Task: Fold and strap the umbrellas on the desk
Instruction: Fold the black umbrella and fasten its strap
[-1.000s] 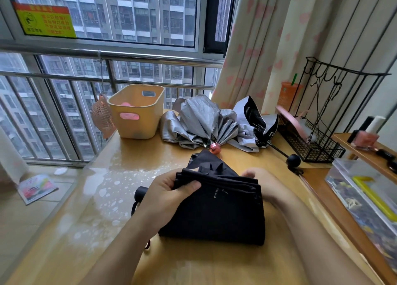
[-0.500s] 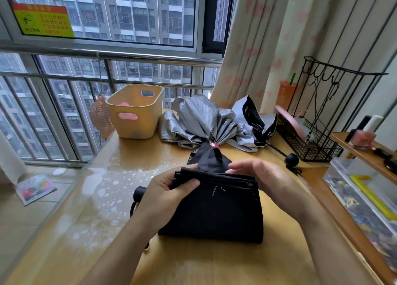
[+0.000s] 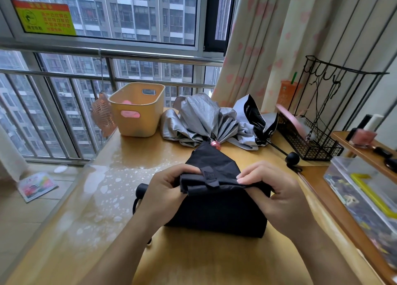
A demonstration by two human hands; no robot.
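A: Where is the black umbrella [image 3: 217,209] right now?

B: At the middle of the desk [image 3: 193,259], collapsed, its canopy gathered into a flat bundle. Its handle [image 3: 142,188] pokes out at nine o'clock from the bundle, behind the wrist.

A: And the hands?

B: The left hand [image 3: 163,190] is closed on the upper left edge of the cloth, thumb on top. The right hand [image 3: 277,190] pinches the upper right edge, fingers curled over the fold. Between them, at twelve o'clock on the bundle, the closing strap [image 3: 211,178] lies over the fold, free, with neither hand on it.

A: How will it handle?

B: I judge it light, and the cloth thin, soft and a bit slick, so pleats will slide apart unless pinned. The ribs underneath should give stiffness along the length only. I would keep one hand pressing the bundle and take the strap by its tab end with the other, pulling it round snugly.

A: Anything else waiting?

B: The silver umbrella [image 3: 206,121] lies loose and unfolded at twelve o'clock from the black one, its pink tip [image 3: 215,144] just beside the black cloth's far point. A yellow basket [image 3: 137,110] stands at eleven o'clock, a wire rack [image 3: 311,140] at two o'clock.
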